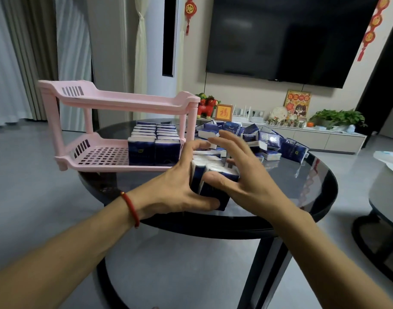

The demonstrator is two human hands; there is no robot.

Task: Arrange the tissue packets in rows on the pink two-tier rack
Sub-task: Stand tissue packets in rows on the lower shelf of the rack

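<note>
From the head camera, the left hand is gripping a bundle of blue tissue packets from its left side, thumb underneath, while the right hand is pressing against its right side with fingers spread. The bundle is sitting just above the round black table. Two rows of packets are standing on the pink rack's lower tier, and loose packets are lying heaped behind the hands.
</note>
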